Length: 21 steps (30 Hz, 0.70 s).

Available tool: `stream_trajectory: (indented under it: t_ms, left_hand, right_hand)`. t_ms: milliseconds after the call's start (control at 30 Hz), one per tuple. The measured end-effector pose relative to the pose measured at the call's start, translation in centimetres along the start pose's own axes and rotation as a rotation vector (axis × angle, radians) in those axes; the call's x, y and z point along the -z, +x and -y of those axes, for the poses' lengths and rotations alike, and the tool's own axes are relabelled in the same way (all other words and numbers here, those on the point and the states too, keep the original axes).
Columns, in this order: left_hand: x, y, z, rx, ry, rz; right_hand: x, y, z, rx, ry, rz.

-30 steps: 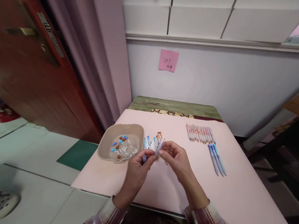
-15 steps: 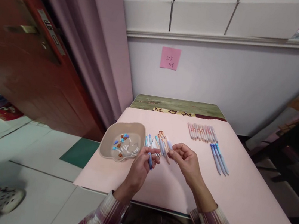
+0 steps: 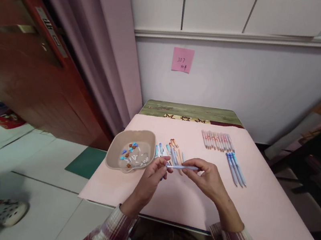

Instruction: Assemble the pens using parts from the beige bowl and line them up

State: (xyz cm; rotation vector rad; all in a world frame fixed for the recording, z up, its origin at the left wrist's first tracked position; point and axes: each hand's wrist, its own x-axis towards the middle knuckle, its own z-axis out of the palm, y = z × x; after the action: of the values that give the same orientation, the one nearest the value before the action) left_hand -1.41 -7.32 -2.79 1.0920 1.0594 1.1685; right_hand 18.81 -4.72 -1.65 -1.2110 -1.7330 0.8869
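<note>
Holding a pale blue pen barrel (image 3: 187,167) nearly level above a pink sheet (image 3: 189,205), pinched narrowly toward its right end between thumb and fingers of the right hand (image 3: 204,177), with a thin white end directed at the left hand (image 3: 152,172). Meeting that white end with left thumb and fingertips, drawn close together; cannot tell how firmly. Also holding in the curled left fingers a small dark blue piece (image 3: 164,175), mostly hidden. Seeing just beyond both hands a loose group of pen parts (image 3: 175,153) laid side by side on the sheet, in white, light blue and peach, some with brown ends. Finding just left of these a beige basin (image 3: 113,149), with small white sticks (image 3: 134,158) and blue and brown pieces (image 3: 132,146) scattered over its bottom. Noting toward the far right of the sheet a close row of pens (image 3: 218,141) with reddish marks, and just below it three blue pens (image 3: 236,170) lying slanted, near one another. Seeing past the sheet a strip of greenish tabletop (image 3: 218,116), and above it on the wall a pink note (image 3: 182,60) with handwriting, including "357". Noticing at lower left, on the tiled floor, another person's spotted shoe (image 3: 10,212).
</note>
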Motion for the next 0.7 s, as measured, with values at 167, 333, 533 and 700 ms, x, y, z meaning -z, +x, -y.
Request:
stream_trajectory:
  t_ms: [167,333,533,700]
  left_hand:
    - [0.09,0.05,-0.38,-0.048,0.101,0.013]
    - [-0.12,-0.02,-0.69,-0.048,0.140,0.063]
    - [0.33,0.27,-0.29,-0.013,0.119,0.044]
    - [0.50,0.53,-0.45,0.096,-0.001,-0.045]
  right_hand:
    - [0.63,-0.17,0.01,0.006,-0.018,-0.028]
    - [0.65,-0.28,0.10,0.018,-0.061,-0.024]
    - [0.94,-0.36,0.11,0.005,-0.166,0.029]
    - [0.74,-0.49,0.06,0.038,-0.172,0.051]
